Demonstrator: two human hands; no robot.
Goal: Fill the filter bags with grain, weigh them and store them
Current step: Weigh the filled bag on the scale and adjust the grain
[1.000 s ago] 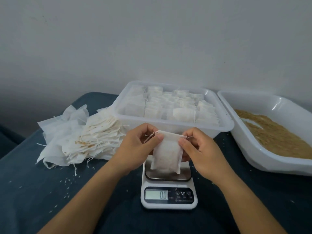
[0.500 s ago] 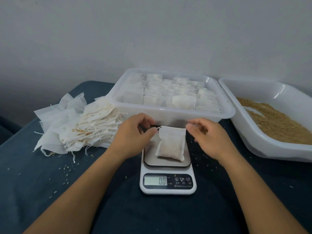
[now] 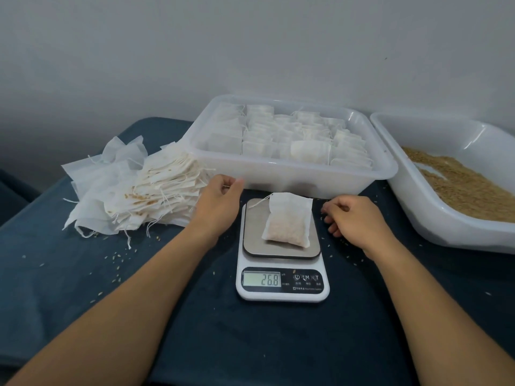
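The filled filter bag (image 3: 288, 221) lies on the kitchen scale (image 3: 282, 263); left hand (image 3: 218, 201) at nine o'clock and right hand (image 3: 354, 220) at three o'clock, both loosely curled, holding nothing.

arms: bare to past elbow | sleeves: none | grips: ungloved

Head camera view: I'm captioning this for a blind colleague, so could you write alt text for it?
A filled filter bag lies on a kitchen scale reading 26.8, with the left hand and right hand released on either side. Behind are a clear tray of filled bags, a pile of empty bags at left and a grain tub at right.
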